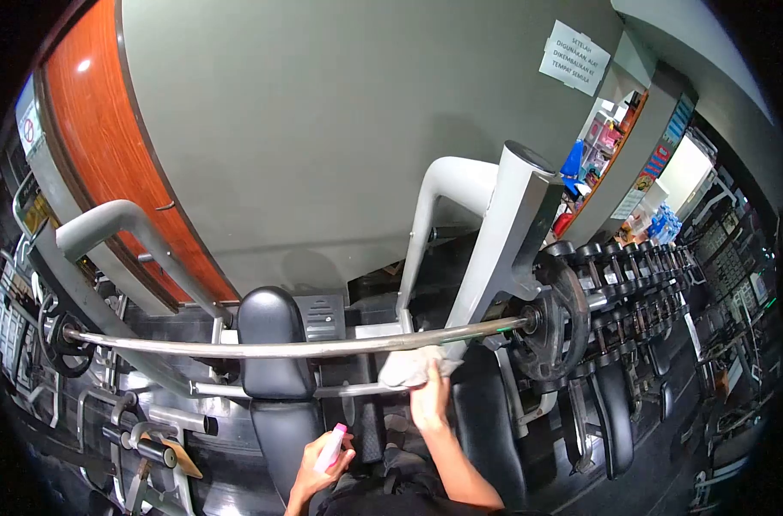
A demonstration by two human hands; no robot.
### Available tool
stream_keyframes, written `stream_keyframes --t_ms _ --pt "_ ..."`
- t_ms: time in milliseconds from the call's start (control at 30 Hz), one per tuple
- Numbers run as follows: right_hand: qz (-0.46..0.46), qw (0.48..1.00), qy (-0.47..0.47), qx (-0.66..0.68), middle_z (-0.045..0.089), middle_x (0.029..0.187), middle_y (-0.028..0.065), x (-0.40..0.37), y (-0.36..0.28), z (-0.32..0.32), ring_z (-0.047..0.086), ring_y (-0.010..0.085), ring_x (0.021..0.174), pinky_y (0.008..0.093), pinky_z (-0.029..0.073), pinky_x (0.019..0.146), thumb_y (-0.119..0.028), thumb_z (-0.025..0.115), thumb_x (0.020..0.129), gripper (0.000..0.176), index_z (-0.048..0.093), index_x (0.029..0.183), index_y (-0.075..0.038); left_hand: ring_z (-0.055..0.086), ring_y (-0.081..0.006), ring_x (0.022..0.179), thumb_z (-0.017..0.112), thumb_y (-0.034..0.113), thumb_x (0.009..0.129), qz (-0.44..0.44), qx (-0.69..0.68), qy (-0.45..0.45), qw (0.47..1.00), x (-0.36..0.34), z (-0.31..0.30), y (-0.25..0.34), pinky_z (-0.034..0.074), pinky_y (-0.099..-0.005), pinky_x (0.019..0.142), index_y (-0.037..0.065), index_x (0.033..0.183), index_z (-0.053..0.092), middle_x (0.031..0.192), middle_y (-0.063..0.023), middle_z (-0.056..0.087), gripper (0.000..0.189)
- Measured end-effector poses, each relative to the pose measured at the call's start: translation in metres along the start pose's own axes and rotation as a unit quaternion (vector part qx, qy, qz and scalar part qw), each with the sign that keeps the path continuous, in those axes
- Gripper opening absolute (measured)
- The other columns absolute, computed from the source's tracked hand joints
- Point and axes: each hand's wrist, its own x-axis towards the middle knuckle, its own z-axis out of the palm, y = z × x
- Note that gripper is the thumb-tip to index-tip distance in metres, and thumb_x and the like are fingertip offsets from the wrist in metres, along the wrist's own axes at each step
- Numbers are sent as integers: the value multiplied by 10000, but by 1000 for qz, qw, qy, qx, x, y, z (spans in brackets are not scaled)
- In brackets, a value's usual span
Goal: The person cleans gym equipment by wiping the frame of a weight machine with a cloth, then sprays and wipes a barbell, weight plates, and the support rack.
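My left hand is closed around a small white bottle with a pink top, held low in front of my body. My right hand grips a whitish cloth just under the barbell's bar, toward its right half. The cloth seems to touch the bar; how far it wraps around is hidden. The bar spans the grey rack, with a black weight plate at its right end and another plate at its left. Below the bar lies a black padded bench.
The rack's thick grey uprights rise on both sides. Rows of dumbbells and more black benches stand to the right. A grey wall and an orange-brown door are behind. Other gym equipment fills the left.
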Motion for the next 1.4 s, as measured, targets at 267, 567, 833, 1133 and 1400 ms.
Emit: stream_keyframes --t_ms 267,567,833,1133,1400 --pt "-492 699 6 -520 603 1092 221 27 -71 -22 578 374 1028 425 443 891 -42 567 843 284 587 1115 38 563 -90 653 698 67 795 -1 -34 -6 999 11 11 -10 467 -245 614 -2 985 615 787 -35 603 218" --pt "-474 526 -195 -679 613 918 133 40 -57 40 576 312 891 450 442 811 23 561 649 368 660 994 -61 544 -85 637 703 79 793 -17 -23 7 1000 12 15 -18 455 -240 598 16 1001 623 771 -21 599 232" --pt "-105 799 -341 -484 607 1150 213 -23 -8 40 602 252 1052 299 447 923 76 451 703 492 527 1188 57 548 -108 627 712 97 789 -13 89 -30 996 28 19 -11 459 -253 596 18 940 634 771 -48 607 188" --pt "-426 563 -103 -701 613 1042 151 41 -118 13 566 336 1011 427 437 915 6 580 642 431 647 1063 -51 597 -137 676 709 67 778 41 -1 -7 999 32 27 -1 480 -259 622 15 938 633 801 -63 617 185" --pt "-392 576 -305 -649 615 983 129 45 -68 49 583 323 926 436 464 830 -13 577 591 412 657 993 -56 609 -139 675 692 39 768 -38 13 24 999 41 36 18 487 -265 623 2 925 633 807 -75 627 171"
